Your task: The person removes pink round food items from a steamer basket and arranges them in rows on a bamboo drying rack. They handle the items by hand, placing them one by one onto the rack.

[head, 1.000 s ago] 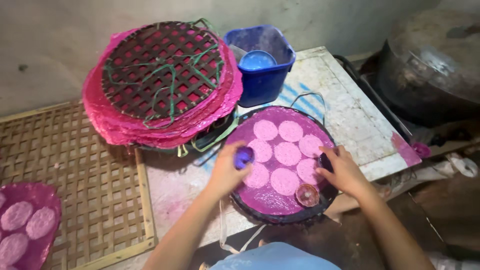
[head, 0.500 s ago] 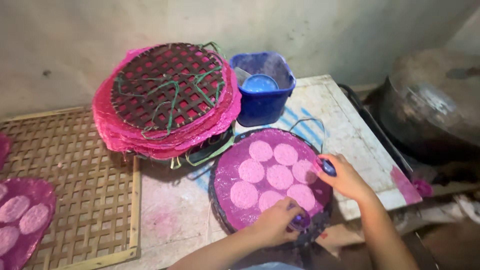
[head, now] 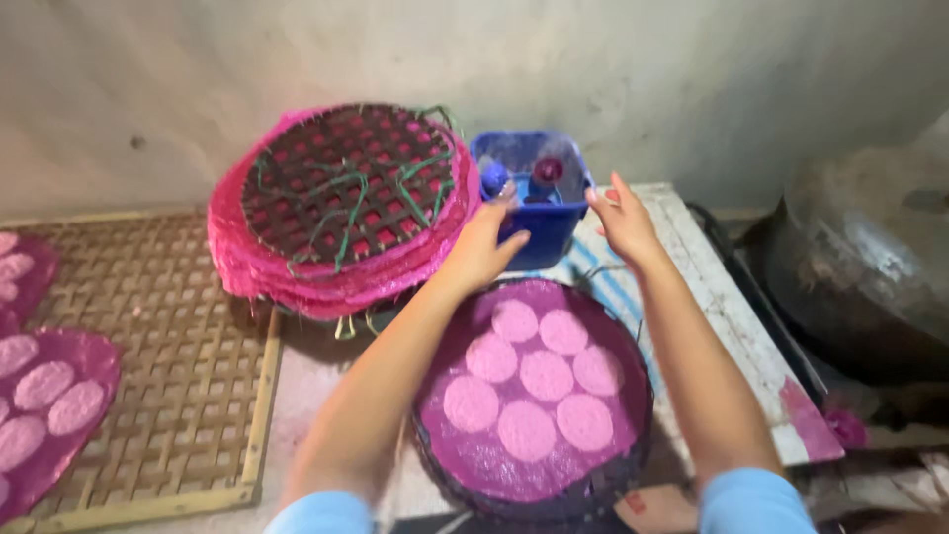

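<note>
The round tray [head: 534,473] lined with purple cloth sat near you at the middle of the table, seven pink discs [head: 529,376] laid flat on it, and neither hand touched it any longer. Half a second earlier your hands had been down at its rim, one holding a small purple cup; now both had risen to the blue tub [head: 534,203] on the far side. Your left hand [head: 486,247] rested loosely spread against the tub's near left wall, gripping nothing, and your right hand [head: 623,220] hovered open-fingered just off its right edge, also empty. The purple cup [head: 493,178] and a reddish one [head: 547,170] stood inside the tub, so the pressing on this tray looked finished. Left of the tub lay the stack of pink-edged woven trays [head: 341,208]; further left, more discs on a bamboo mat [head: 168,376].
</note>
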